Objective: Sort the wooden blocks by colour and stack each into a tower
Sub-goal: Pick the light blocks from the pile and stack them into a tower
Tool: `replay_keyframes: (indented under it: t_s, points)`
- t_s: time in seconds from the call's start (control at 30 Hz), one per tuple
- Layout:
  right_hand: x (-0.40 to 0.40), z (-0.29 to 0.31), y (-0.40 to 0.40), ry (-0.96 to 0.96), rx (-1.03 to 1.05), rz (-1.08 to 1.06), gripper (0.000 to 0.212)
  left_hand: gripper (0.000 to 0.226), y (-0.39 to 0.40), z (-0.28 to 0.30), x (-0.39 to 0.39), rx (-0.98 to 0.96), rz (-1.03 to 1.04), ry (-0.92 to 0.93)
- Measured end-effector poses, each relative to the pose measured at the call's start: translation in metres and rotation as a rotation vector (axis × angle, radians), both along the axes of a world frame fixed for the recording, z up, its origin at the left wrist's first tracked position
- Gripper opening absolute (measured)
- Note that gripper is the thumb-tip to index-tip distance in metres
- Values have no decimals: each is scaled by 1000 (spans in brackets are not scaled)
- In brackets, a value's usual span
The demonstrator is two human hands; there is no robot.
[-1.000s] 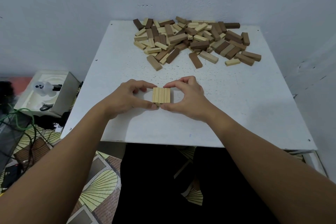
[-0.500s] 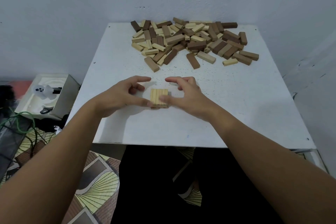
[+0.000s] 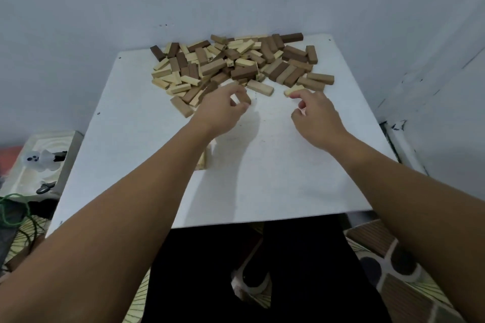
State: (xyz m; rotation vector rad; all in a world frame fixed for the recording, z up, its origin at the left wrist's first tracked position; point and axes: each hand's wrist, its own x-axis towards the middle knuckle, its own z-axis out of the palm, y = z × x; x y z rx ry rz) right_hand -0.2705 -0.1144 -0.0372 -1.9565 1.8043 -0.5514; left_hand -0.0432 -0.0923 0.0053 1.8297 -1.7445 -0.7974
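Left hand (image 3: 223,109) and right hand (image 3: 316,110) reach with fingers loosely curled, holding nothing, at the jumbled heap of pale and dark wooden blocks (image 3: 231,65) just beyond them; the left forearm crosses the low pale-block stack (image 3: 203,161) on the white bench (image 3: 288,178) and might topple it

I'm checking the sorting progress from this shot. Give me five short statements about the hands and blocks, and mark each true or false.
1. The pile of mixed blocks lies at the table's far side. True.
2. The left hand rests on the started light stack. False: it reaches at the pile; the stack sits under that forearm.
3. The right hand is near a light block. True.
4. The pile holds only dark blocks. False: light and dark are mixed.
5. A tall dark tower stands on the white table. False: none shows.
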Motion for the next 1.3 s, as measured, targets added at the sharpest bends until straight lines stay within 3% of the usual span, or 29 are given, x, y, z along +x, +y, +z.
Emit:
replay_keyframes:
  t_s: [0.1,0.27,0.47,0.53,0.6,0.7,0.83,0.9,1.1,1.2,1.3]
  points:
    - [-15,-2,-14,108,44,15,50,47,-18,-8,-29,41,-76,-137]
    - [-16,-8,-27,195,113,8,57,51,-32,-24,-56,117,-82,-213]
    - [-3,-20,-20,99,-22,-56,46,60,-31,-34,-47,-4,80,-2]
    - [-2,-26,-17,82,-104,-50,45,55,-37,-31,-39,-127,136,-23]
    - [-2,-28,-18,70,-126,-47,45,57,-50,-30,-33,-201,145,-218]
    - [-2,-28,-20,69,-140,-49,43,61,-73,-23,-32,-146,91,-606]
    - [-2,-29,-20,73,-144,-57,43,66,-99,-17,-37,-53,-12,-777]
    - [-2,-28,-21,68,-140,-60,43,57,-105,-16,-39,-33,-33,-763]
    - [-2,-27,-21,50,-138,-66,42,19,-98,-17,-35,-290,-200,-632]
    - [-2,-29,-21,35,-140,-74,41,28,-92,-17,-36,-290,-283,-573]
    - [-2,-31,-21,18,-145,-87,40,51,-88,-18,-41,-258,-251,-566]
